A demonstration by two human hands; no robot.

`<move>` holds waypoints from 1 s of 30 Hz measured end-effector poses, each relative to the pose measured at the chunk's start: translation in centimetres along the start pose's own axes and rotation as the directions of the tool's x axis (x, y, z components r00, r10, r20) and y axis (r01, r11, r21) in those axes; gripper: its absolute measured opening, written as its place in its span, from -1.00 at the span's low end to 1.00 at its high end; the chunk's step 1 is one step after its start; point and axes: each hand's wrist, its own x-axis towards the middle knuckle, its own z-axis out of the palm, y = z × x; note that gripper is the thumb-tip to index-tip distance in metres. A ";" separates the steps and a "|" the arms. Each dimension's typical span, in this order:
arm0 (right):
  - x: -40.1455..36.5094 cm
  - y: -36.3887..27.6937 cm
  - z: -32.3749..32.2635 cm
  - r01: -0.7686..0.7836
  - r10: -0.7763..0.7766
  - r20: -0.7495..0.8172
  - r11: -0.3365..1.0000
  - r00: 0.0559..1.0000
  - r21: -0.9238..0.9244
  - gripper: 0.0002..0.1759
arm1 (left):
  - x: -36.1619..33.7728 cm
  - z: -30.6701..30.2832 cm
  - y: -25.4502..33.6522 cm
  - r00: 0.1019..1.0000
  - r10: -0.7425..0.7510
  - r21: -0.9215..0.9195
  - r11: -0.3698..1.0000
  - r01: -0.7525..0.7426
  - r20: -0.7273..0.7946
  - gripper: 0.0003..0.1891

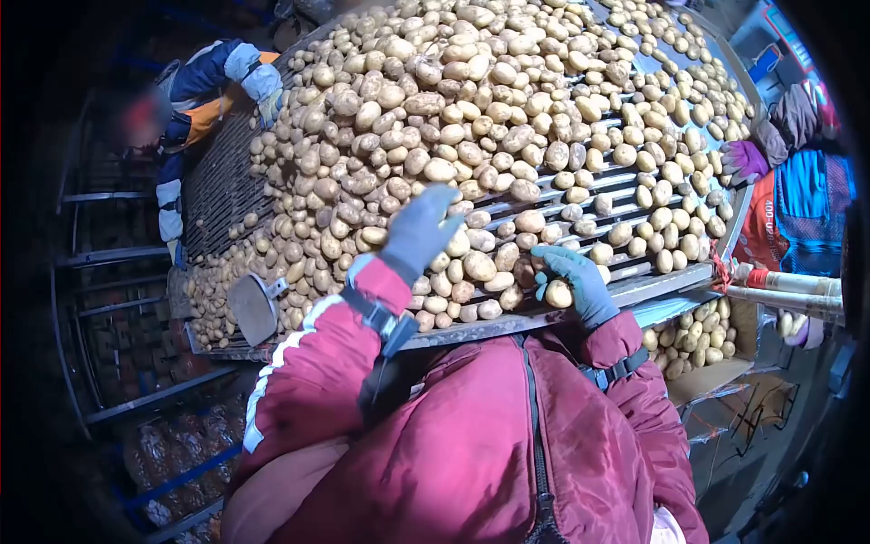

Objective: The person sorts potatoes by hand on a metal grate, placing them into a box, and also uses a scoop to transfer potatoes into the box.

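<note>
My left hand [421, 231], in a grey-blue glove, is over the heap of potatoes [399, 118], its fingers stretched and thumb apart. No potato shows in its grasp. My right hand [584, 279], in a similar glove, is low over the front edge of the slatted metal table [625, 186]. Its fingers curl around a pale potato [559, 294], with the fingertips showing at that potato's left side. Just left of these fingers lies a darker brown potato [526, 270]. More potatoes lie between my two hands.
A flat rounded paddle [252, 310] stands at the table's left front. Below the right edge, a box [716, 376] holds potatoes. One co-worker's sleeve [204, 72] is at the left; another's purple-gloved hand [745, 161] rests at the right edge. White pipes [793, 295] jut out there.
</note>
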 end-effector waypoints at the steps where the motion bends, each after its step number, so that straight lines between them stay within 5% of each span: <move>1: -0.2 0.4 0.0 -0.009 0.009 -0.005 1.000 1.000 0.021 -0.61 | 1.0 -0.3 -0.4 0.999 -0.050 -0.017 0.999 0.050 -0.012 -0.53; 4: -0.9 0.4 0.1 -0.071 0.070 0.005 0.996 0.998 0.050 -0.62 | 3.7 1.1 -4.0 0.994 -0.023 -0.218 0.976 -0.001 -0.106 -0.59; 9: -1.5 0.1 0.2 -0.101 0.105 -0.034 0.990 0.994 0.098 -0.66 | 0.6 -0.9 -1.4 0.976 -0.054 -0.142 0.990 0.025 -0.209 -0.67; 10: -1.9 -1.3 -0.4 -0.276 0.275 -0.017 0.960 0.961 -0.054 -0.53 | -0.2 0.4 -2.2 0.989 -0.008 -0.145 0.989 -0.013 -0.150 -0.65; 14: -1.5 -0.4 0.3 -0.279 0.278 -0.031 0.958 0.960 -0.071 -0.54 | -3.8 2.0 0.2 0.962 0.271 -0.008 0.962 -0.271 -0.009 -0.57; 16: -0.9 -0.3 1.5 0.227 -0.204 0.119 0.944 0.972 -0.238 -0.63 | -3.7 3.1 0.2 0.959 0.284 -0.051 0.957 -0.284 -0.019 -0.57; 20: -0.8 -1.9 2.7 0.213 -0.118 0.202 0.808 0.972 -0.550 -0.57 | -4.1 3.4 -0.6 0.960 0.278 -0.143 0.949 -0.281 -0.042 -0.58; 27: -1.7 -1.5 4.5 0.293 -0.240 0.169 0.763 0.956 -0.576 -0.57 | -4.7 4.5 -1.6 0.969 0.245 -0.279 0.930 -0.238 -0.009 -0.65; 28: -1.2 1.8 3.7 0.041 -0.018 0.067 0.935 0.998 -0.353 -0.60 | -3.3 4.7 -1.5 0.972 0.237 -0.306 0.926 -0.222 0.010 -0.68; 29: -1.8 -0.3 5.0 0.210 -0.164 0.137 0.864 0.977 -0.458 -0.66 | -2.9 5.4 -1.4 0.966 0.258 -0.285 0.926 -0.247 0.003 -0.66; 30: -1.1 1.5 4.9 -0.138 0.138 0.041 0.990 0.990 -0.007 -0.64 | -2.7 6.6 -1.3 0.958 0.287 -0.244 0.929 -0.279 -0.004 -0.63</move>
